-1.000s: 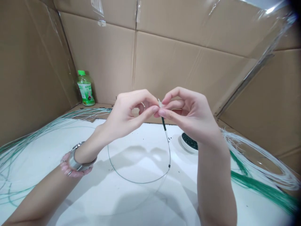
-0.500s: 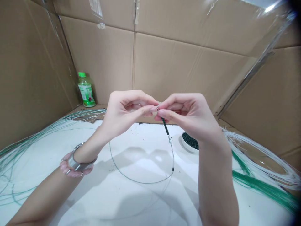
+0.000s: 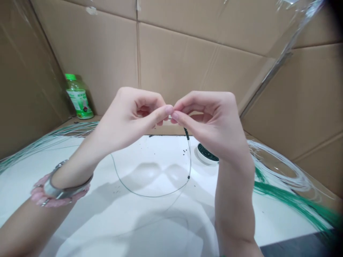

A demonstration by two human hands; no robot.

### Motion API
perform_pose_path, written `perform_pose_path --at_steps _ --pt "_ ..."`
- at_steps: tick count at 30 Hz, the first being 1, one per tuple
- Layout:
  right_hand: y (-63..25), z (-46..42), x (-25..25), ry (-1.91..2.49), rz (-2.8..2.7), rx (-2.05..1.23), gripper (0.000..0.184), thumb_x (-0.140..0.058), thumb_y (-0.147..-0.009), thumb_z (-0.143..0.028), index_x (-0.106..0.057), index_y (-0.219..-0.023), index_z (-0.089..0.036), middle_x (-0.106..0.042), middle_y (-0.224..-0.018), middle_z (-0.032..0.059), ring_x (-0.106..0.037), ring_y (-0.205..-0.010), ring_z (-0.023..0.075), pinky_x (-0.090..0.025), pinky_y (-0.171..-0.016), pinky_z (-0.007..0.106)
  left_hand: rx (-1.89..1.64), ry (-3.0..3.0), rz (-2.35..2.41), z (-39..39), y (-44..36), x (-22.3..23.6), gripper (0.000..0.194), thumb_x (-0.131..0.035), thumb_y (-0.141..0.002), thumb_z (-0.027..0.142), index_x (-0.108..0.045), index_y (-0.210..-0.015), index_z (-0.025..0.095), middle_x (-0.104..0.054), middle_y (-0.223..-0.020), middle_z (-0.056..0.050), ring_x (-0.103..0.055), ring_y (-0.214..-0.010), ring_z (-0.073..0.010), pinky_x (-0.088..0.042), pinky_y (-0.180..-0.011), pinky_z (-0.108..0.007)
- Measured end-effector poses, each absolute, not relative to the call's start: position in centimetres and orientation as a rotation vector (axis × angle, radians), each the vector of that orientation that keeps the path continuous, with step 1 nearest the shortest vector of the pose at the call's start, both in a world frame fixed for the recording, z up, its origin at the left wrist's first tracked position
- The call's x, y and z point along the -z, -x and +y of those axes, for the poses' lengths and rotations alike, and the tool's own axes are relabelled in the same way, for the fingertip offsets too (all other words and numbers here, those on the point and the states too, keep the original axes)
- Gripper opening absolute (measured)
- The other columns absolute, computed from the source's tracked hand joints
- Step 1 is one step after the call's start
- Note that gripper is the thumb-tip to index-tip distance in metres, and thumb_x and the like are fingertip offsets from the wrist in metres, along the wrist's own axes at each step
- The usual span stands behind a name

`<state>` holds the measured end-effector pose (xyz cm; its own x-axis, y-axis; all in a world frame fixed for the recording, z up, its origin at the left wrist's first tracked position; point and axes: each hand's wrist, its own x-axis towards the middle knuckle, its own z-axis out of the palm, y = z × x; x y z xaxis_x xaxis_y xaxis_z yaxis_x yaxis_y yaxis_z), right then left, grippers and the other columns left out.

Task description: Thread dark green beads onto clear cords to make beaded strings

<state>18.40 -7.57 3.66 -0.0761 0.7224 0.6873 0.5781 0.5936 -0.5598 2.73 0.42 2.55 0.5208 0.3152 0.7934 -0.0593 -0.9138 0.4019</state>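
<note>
My left hand point(image 3: 128, 119) and my right hand point(image 3: 211, 123) meet fingertip to fingertip above the table. Each is closed, thumb pressed to forefinger, on a thin string point(image 3: 160, 196). A short pale piece of it shows between the fingertips; its exact end is hidden. Below my right fingers hangs a stretch of small dark green beads point(image 3: 187, 134) threaded on the string. From there the string loops down and round toward my left wrist, with a small dark bead cluster point(image 3: 188, 177) low on its right side. Behind my right wrist stands a white bowl point(image 3: 204, 159) of dark beads.
Green and white strings point(image 3: 53, 137) spread along the left. Coiled white strings point(image 3: 289, 171) and a green bundle point(image 3: 289, 196) lie at the right. A green-capped bottle point(image 3: 78, 98) stands by the cardboard wall point(image 3: 182, 60). Loose beads point(image 3: 184, 152) dot the white table point(image 3: 150, 221).
The view has shifted, so bottle and bowl sit further left. My fingertips have come closer together, and less of the beaded stretch shows below my right hand.
</note>
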Motion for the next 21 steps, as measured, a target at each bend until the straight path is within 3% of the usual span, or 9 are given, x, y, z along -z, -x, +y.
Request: perform_pose_path --at_steps 3,8,16,21 --pt "-18.6 -8.1 -3.9 1.078 -1.755 -0.058 0.014 -0.060 -0.079 -0.010 -0.063 -0.070 -0.020 -0.067 -0.069 -0.0011 -0.064 -0.066 0.0110 -0.056 -0.061 0.020 -1.136 -2.354 0.161 0.8 -3.6 -3.5 0.038 -0.058 -0.084 0.038 -0.052 -0.055 0.014 -0.039 -0.047 0.002 -0.033 -0.042 -0.0024 -0.024 -0.032 -0.015" --pt "-19.4 -8.4 -4.1 1.059 -1.733 0.036 0.014 -0.059 -0.080 -0.010 -0.062 -0.070 -0.020 -0.067 -0.071 -0.0014 -0.064 -0.068 0.0119 -0.056 -0.062 0.022 -0.953 -2.197 0.126 0.5 -5.1 -4.3 0.037 -0.053 -0.087 0.035 -0.047 -0.056 0.016 -0.038 -0.049 0.003 -0.034 -0.043 -0.0027 -0.026 -0.036 -0.015" --pt "-20.4 -8.8 -3.1 1.064 -1.754 -0.068 0.009 -0.054 -0.081 -0.013 -0.060 -0.074 -0.017 -0.060 -0.069 -0.0009 -0.058 -0.064 0.0105 -0.053 -0.058 0.022 -1.503 -2.679 0.118 0.1 -5.3 -3.4 0.021 -0.054 -0.084 0.024 -0.054 -0.064 0.019 -0.048 -0.051 0.004 -0.038 -0.044 -0.0061 -0.030 -0.041 -0.020" --pt "-20.3 -11.2 0.6 1.128 -1.565 -0.241 0.007 -0.056 -0.081 -0.020 -0.060 -0.077 -0.017 -0.061 -0.072 -0.0004 -0.058 -0.067 0.0102 -0.051 -0.060 0.022 -1.417 -2.844 -0.068 -0.6 -5.7 -0.3 0.017 -0.047 -0.086 0.015 -0.053 -0.070 0.017 -0.057 -0.060 0.001 -0.050 -0.052 -0.0078 -0.039 -0.049 -0.018"
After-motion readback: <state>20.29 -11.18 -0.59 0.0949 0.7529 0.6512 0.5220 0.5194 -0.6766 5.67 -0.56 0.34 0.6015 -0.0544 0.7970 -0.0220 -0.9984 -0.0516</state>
